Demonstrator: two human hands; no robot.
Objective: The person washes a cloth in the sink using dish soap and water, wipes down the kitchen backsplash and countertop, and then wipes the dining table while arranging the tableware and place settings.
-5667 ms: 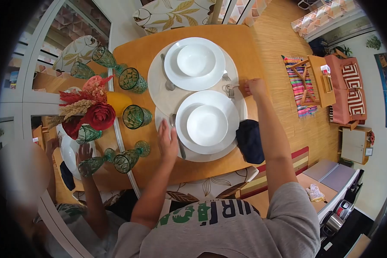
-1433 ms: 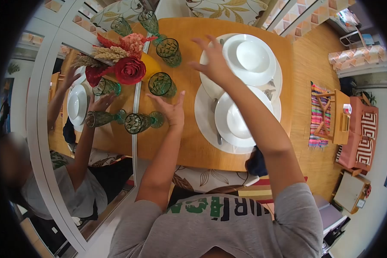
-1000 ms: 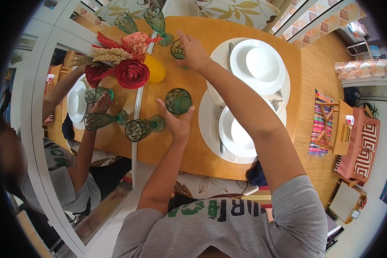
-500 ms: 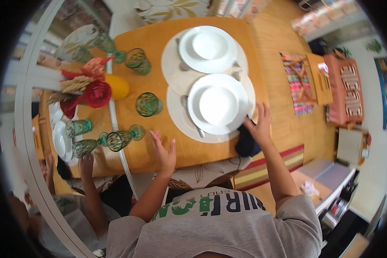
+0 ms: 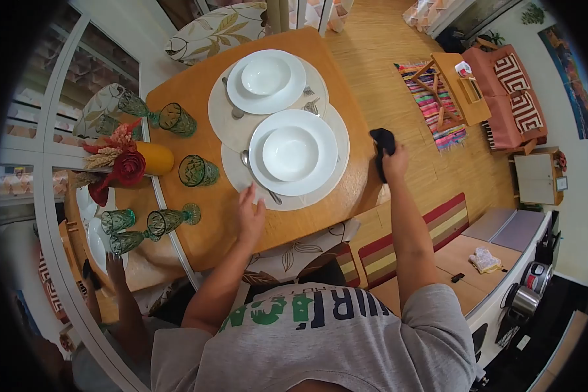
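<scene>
My right hand (image 5: 396, 163) grips a dark cloth (image 5: 382, 151) just off the table's right edge. Near the front of the lower round placemat (image 5: 341, 127), my left hand (image 5: 249, 212) has its fingers apart and holds nothing, close to a spoon (image 5: 245, 157) and a knife. A white bowl (image 5: 291, 154) sits on a white plate (image 5: 330, 157) there. Behind it, a second bowl (image 5: 266, 76) rests on another plate (image 5: 298, 78), with forks (image 5: 312, 106) to its right.
Green glasses (image 5: 198, 170) stand at the left of the wooden table (image 5: 206, 235); one goblet (image 5: 166, 221) lies on its side. Beside the mirror are red flowers (image 5: 129, 167) and a yellow vase (image 5: 157, 159). A patterned chair (image 5: 294, 251) is at the front edge.
My right hand has closed on the dark cloth and lifted it off the table corner, to the right. My left hand remains open, now nearer the placemat. The camera view has shifted.
</scene>
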